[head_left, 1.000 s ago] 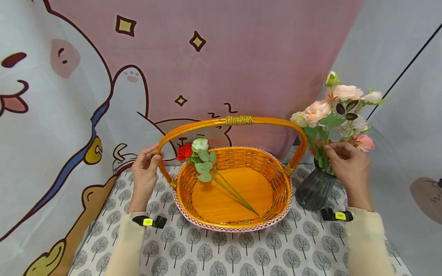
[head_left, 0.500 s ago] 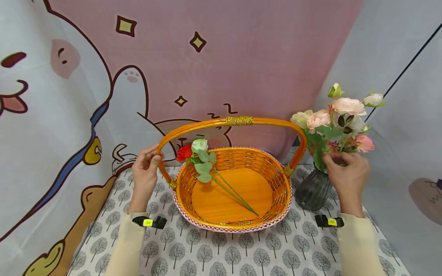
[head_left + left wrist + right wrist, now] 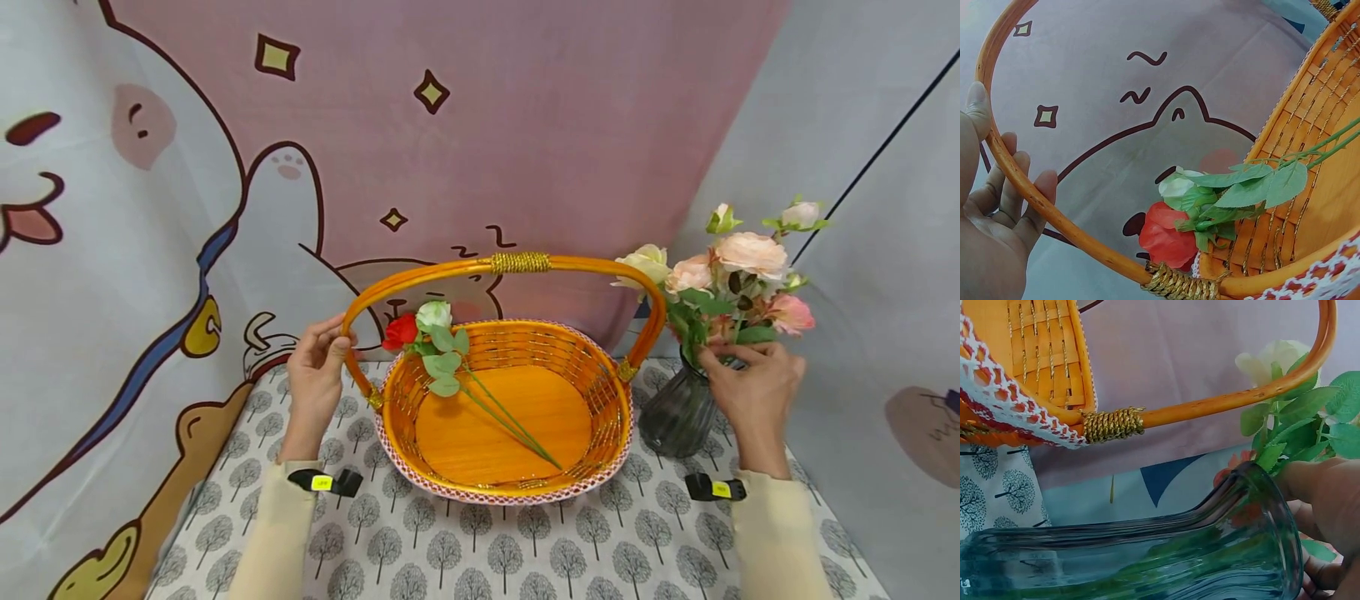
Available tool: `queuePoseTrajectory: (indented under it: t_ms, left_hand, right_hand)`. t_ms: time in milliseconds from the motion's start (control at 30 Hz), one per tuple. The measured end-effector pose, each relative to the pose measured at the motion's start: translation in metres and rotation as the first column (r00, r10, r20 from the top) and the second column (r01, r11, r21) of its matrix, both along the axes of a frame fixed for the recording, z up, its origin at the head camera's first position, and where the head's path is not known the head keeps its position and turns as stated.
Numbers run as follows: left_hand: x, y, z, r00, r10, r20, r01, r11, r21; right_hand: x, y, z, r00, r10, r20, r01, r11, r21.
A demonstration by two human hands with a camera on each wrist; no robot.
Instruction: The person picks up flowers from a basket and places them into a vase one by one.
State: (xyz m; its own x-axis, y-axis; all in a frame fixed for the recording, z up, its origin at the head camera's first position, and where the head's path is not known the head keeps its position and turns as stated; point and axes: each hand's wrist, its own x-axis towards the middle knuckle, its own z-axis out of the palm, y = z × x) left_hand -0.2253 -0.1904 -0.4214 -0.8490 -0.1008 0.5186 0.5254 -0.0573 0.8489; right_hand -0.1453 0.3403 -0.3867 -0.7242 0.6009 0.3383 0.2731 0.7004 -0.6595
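My left hand (image 3: 315, 358) holds the left side of the orange basket handle (image 3: 1019, 178), thumb on one side and fingers on the other. Beneath it stands the oval woven basket (image 3: 498, 425). Inside lie a red rose (image 3: 400, 332) and a white-green rose (image 3: 433, 315), blooms over the left rim, stems slanting across the bottom. To the right, my right hand (image 3: 757, 396) pinches stems at the mouth of a dark glass vase (image 3: 675, 417), its fingertips partly hidden. Pale pink and cream artificial flowers (image 3: 750, 254) spread above that hand.
A tree-print cloth (image 3: 480, 546) covers the table. Behind hangs a pink curtain with cartoon animals (image 3: 525, 125). A grey-white sheet (image 3: 877, 292) borders the right side, close to the vase. The handle arches high over the basket.
My right hand has moved down and slightly left to the vase mouth. The flowers have sunk lower, and the cream bloom leans further left. My left hand and the basket stay put.
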Motion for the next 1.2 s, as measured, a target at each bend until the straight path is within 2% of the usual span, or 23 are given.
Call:
queuePoseTrajectory:
  t_ms: [67,167,333,567,967,1200]
  left_hand:
    - [0.000,0.000,0.000,1.000,-0.009,-0.016,0.009,1.000,0.005]
    - [-0.001,0.000,-0.002,1.000,-0.014,-0.023,0.014,1.000,0.006]
    - [-0.002,0.001,-0.002,1.000,-0.025,-0.011,0.025,1.000,0.003]
    - [-0.003,0.000,-0.003,0.999,-0.032,-0.013,0.032,1.000,-0.002]
    - [-0.002,0.000,-0.002,1.000,-0.024,-0.013,0.024,1.000,-0.005]
    - [-0.001,-0.001,-0.002,0.999,-0.027,-0.022,0.027,1.000,-0.002]
  right_hand:
    - [0.001,0.001,0.000,1.000,0.015,0.012,-0.015,1.000,0.019]
    - [0.003,0.002,-0.002,0.999,0.036,-0.013,-0.035,0.998,0.044]
    - [0.006,0.003,-0.006,0.993,0.069,-0.094,-0.061,0.994,0.086]
    - [0.012,0.003,-0.010,0.969,0.129,-0.210,-0.106,0.987,0.118]
    - [0.031,-0.009,-0.001,0.982,0.132,-0.137,-0.124,0.990,0.069]
    - [0.043,-0.024,0.004,0.967,0.202,-0.157,-0.191,0.978,0.085]
